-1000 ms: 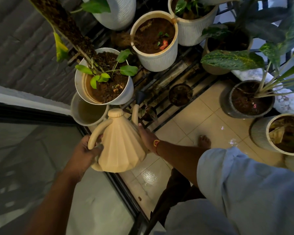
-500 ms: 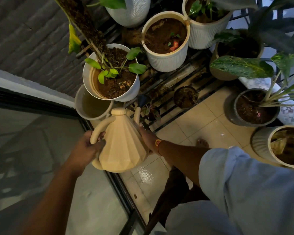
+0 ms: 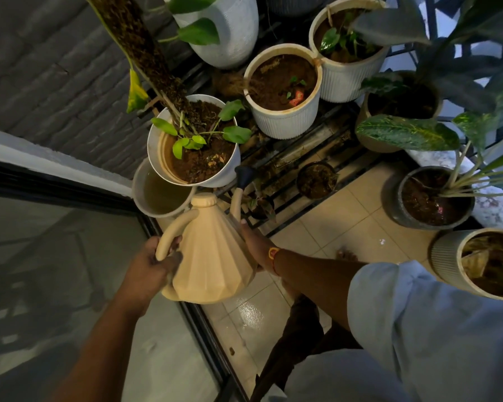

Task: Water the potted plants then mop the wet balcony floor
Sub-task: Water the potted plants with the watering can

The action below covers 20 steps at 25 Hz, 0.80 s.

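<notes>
While both hands hold the can, the left hand clenched round its handle and the right hand pressed flat to its side, watering is under way. Next, tip the rose over the nearest pot. Pots crowd ahead; open tile lies right.

The beige faceted plastic watering can is looking matt and smooth. The cream floor tiles are gleaming glossy where wet. The white ribbed pot is showing a grooved, stained surface.
</notes>
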Each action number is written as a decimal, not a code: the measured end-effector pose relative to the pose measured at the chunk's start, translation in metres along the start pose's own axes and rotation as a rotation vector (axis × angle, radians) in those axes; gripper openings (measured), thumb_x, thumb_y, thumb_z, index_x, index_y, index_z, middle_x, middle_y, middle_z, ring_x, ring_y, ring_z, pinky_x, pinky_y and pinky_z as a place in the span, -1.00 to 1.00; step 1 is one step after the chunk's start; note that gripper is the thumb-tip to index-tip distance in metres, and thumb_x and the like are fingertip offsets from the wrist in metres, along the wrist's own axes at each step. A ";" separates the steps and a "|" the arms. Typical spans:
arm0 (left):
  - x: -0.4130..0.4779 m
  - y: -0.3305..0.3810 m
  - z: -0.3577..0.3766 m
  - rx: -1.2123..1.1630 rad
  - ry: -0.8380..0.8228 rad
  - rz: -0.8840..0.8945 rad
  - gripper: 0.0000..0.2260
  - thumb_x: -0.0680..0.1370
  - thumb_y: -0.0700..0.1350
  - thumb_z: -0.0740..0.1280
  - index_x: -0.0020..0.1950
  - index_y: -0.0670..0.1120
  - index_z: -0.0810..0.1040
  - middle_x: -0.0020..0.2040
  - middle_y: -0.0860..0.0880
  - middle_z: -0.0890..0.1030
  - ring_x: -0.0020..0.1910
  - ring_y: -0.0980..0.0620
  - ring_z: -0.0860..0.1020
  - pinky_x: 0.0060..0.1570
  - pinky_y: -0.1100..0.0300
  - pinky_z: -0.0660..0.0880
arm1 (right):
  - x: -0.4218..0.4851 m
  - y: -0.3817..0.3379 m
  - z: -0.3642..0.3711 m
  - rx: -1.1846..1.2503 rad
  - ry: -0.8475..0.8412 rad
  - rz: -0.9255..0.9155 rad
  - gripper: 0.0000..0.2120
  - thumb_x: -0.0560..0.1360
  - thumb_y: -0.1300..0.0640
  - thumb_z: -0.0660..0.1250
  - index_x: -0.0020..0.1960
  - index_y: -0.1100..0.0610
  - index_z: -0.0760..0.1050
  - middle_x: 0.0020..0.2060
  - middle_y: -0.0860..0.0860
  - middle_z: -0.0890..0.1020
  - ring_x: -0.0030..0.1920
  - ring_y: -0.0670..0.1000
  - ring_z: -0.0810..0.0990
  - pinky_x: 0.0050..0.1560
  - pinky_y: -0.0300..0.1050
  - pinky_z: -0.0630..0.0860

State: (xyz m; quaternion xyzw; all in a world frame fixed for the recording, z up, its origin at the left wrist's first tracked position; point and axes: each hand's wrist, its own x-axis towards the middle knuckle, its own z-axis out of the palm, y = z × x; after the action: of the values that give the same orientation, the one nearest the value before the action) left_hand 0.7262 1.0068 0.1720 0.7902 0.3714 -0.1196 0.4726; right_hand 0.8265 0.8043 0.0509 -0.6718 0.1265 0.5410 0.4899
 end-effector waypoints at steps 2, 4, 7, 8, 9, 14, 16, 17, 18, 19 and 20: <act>-0.011 0.004 -0.007 -0.037 0.033 0.018 -0.75 0.59 -0.29 0.42 0.09 0.07 0.61 0.06 -0.09 0.69 0.05 -0.16 0.65 0.04 -0.14 0.59 | -0.011 -0.010 0.001 0.048 0.034 -0.038 -0.26 0.60 -0.42 -0.05 0.54 0.06 0.31 0.42 0.17 0.47 0.35 0.25 0.49 0.34 0.22 0.46; -0.022 0.013 -0.017 -0.082 0.052 0.037 -0.76 0.58 -0.28 0.43 0.08 0.07 0.60 0.00 -0.06 0.68 0.00 -0.13 0.64 -0.09 -0.02 0.56 | -0.024 -0.031 -0.001 -0.023 0.074 -0.110 -0.24 0.60 -0.42 -0.08 0.53 0.08 0.33 0.43 0.16 0.46 0.37 0.23 0.48 0.39 0.16 0.41; -0.033 0.037 -0.034 -0.120 0.086 0.064 -0.75 0.45 -0.16 0.47 0.08 0.05 0.59 -0.03 -0.03 0.66 -0.05 -0.05 0.62 -0.15 0.07 0.49 | -0.038 -0.070 -0.003 -0.072 0.061 -0.155 -0.27 0.60 -0.42 -0.11 0.56 0.01 0.32 0.47 0.14 0.43 0.41 0.22 0.44 0.36 0.09 0.37; -0.036 0.045 -0.039 -0.130 0.090 0.074 -0.72 0.39 -0.12 0.44 0.08 0.04 0.60 -0.02 -0.02 0.67 -0.05 -0.02 0.62 -0.14 0.07 0.50 | -0.043 -0.080 -0.002 -0.090 0.053 -0.152 -0.27 0.60 -0.41 -0.12 0.56 0.00 0.31 0.49 0.12 0.41 0.43 0.21 0.42 0.36 0.09 0.36; -0.037 0.054 -0.045 -0.143 0.096 0.088 -0.69 0.36 -0.11 0.41 0.10 0.02 0.61 0.00 -0.02 0.68 -0.03 0.00 0.63 -0.11 0.08 0.51 | -0.048 -0.093 0.000 -0.099 0.058 -0.149 -0.27 0.61 -0.41 -0.13 0.57 0.01 0.30 0.51 0.13 0.38 0.45 0.21 0.40 0.39 0.09 0.34; -0.036 0.090 -0.061 -0.132 0.162 0.145 -0.63 0.36 -0.08 0.39 0.15 -0.11 0.59 -0.04 -0.03 0.68 -0.11 0.04 0.62 -0.16 0.11 0.51 | -0.052 -0.132 0.003 -0.044 0.030 -0.108 -0.22 0.61 -0.40 -0.10 0.60 0.11 0.24 0.55 0.16 0.32 0.48 0.20 0.36 0.49 0.08 0.27; -0.033 0.101 -0.063 -0.123 0.190 0.155 -0.72 0.44 -0.11 0.46 0.13 -0.10 0.60 -0.09 -0.02 0.66 -0.15 0.04 0.61 -0.19 0.13 0.50 | -0.053 -0.138 0.001 -0.018 0.013 -0.113 -0.23 0.62 -0.38 -0.08 0.59 0.14 0.25 0.55 0.17 0.32 0.48 0.19 0.36 0.47 0.05 0.26; -0.031 0.108 -0.063 -0.116 0.205 0.161 -0.79 0.50 -0.14 0.48 0.11 -0.10 0.61 -0.10 -0.02 0.66 -0.16 0.03 0.60 -0.20 0.13 0.49 | -0.053 -0.141 0.000 -0.013 0.004 -0.105 -0.23 0.62 -0.38 -0.06 0.60 0.14 0.24 0.55 0.17 0.31 0.49 0.19 0.36 0.47 0.05 0.25; -0.029 0.114 -0.063 -0.102 0.225 0.162 -0.85 0.54 -0.14 0.48 0.09 -0.09 0.61 -0.12 -0.03 0.66 -0.16 0.02 0.60 -0.20 0.12 0.49 | -0.052 -0.143 -0.003 -0.009 -0.004 -0.095 -0.23 0.62 -0.39 -0.04 0.60 0.14 0.23 0.56 0.17 0.30 0.49 0.18 0.35 0.50 0.06 0.24; -0.027 0.121 -0.061 -0.085 0.251 0.159 -0.87 0.55 -0.10 0.48 0.06 -0.09 0.62 -0.13 -0.04 0.66 -0.17 0.01 0.59 -0.20 0.12 0.48 | -0.050 -0.146 -0.007 -0.003 -0.017 -0.072 -0.22 0.61 -0.40 -0.02 0.61 0.13 0.21 0.57 0.16 0.29 0.50 0.19 0.34 0.52 0.09 0.24; -0.025 0.128 -0.060 -0.072 0.277 0.152 -0.86 0.56 -0.06 0.48 0.04 -0.09 0.62 -0.14 -0.04 0.66 -0.17 -0.01 0.59 -0.19 0.11 0.47 | -0.048 -0.147 -0.011 0.011 -0.037 -0.039 -0.19 0.59 -0.42 0.00 0.61 0.12 0.19 0.56 0.16 0.29 0.50 0.20 0.34 0.52 0.14 0.25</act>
State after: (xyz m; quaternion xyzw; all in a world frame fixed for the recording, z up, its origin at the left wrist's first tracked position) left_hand 0.7885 1.0092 0.3008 0.8075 0.3763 0.0399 0.4525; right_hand 0.9178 0.8500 0.1680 -0.6612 0.1073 0.5429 0.5064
